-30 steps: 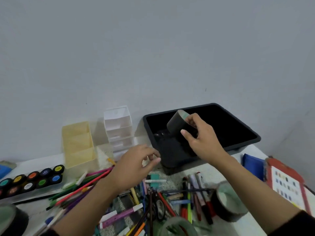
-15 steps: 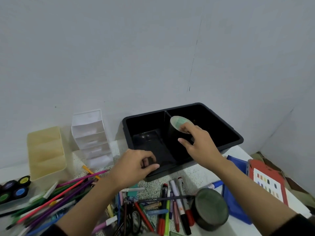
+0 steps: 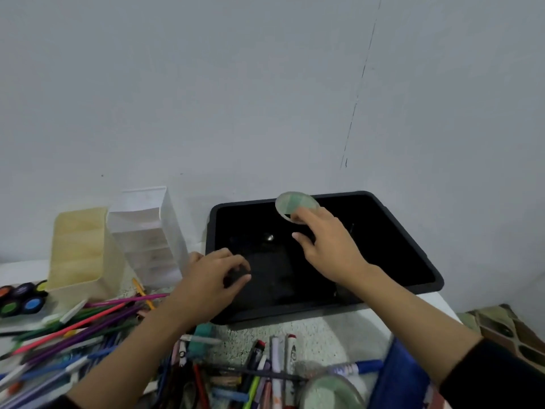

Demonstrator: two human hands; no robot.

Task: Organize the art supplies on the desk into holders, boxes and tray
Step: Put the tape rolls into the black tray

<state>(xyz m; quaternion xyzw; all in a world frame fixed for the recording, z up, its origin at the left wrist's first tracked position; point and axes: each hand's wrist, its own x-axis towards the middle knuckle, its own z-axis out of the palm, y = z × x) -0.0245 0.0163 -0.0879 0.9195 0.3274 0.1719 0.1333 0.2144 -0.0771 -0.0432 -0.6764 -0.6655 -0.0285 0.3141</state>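
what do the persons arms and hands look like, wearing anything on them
The left hand and right hand are bare, with no gloves, rings or watch visible, and both arms are uncovered up to about the elbow. A black sleeve begins near the right elbow.

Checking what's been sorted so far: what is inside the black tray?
A dark tape roll, pale green end up, is inside the black tray, held by the right hand. The tray floor under that hand and the left hand is hidden.
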